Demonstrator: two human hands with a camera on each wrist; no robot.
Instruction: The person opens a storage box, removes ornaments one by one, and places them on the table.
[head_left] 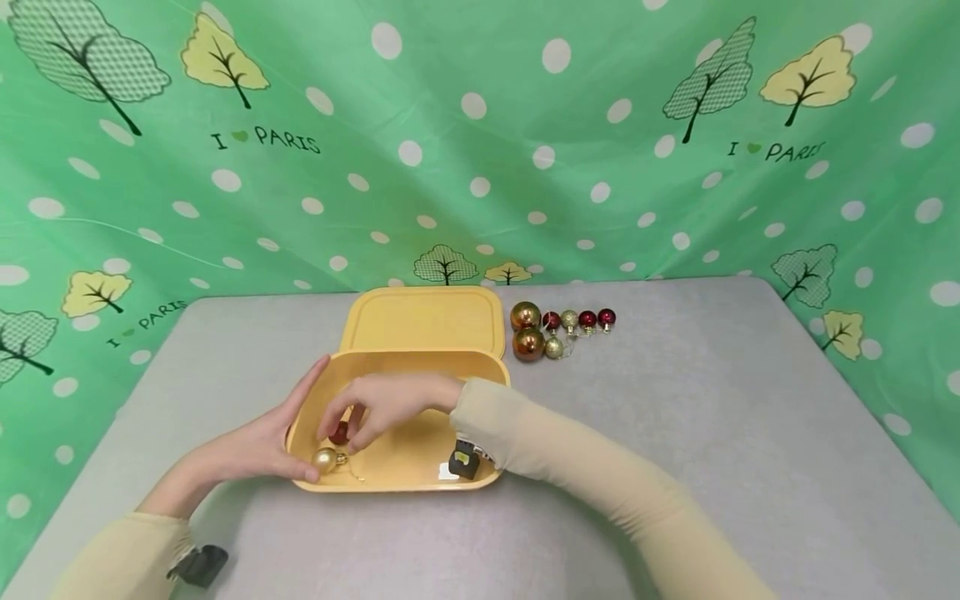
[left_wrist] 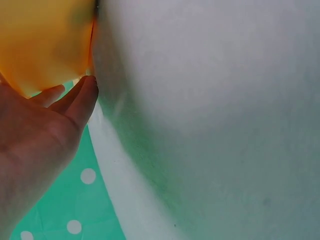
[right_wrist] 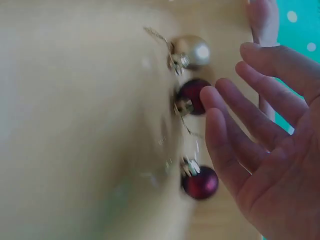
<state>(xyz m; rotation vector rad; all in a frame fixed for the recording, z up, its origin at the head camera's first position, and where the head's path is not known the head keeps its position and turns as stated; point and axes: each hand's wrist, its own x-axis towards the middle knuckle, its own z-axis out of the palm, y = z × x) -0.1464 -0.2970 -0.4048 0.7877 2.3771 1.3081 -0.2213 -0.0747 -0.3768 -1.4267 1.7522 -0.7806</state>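
Note:
A yellow plastic box (head_left: pixel 420 486) stands on the table, with my left hand (head_left: pixel 258 442) gripping its left end. The thumb lies over the front corner and the fingers reach the back corner; the left wrist view shows that hand (left_wrist: pixel 47 125) against the outer wall. Inside the box is my right hand (head_left: pixel 382 407), its fingers loosely bent and spread. In the right wrist view it (right_wrist: pixel 272 130) holds nothing. Beside its fingertips lie a pale gold bauble (right_wrist: pixel 195 51), a dark red bauble (right_wrist: pixel 192 95) and another dark red bauble (right_wrist: pixel 201 183).
Behind the box lies a yellow lid (head_left: pixel 423 321), partly covered by the box's rim. To its right sit two large copper-gold baubles (head_left: pixel 528 343), several small red baubles (head_left: pixel 606 317) and small glittery gold baubles (head_left: pixel 553 347). A green patterned curtain (head_left: pixel 480 150) hangs behind the grey table (head_left: pixel 712 433).

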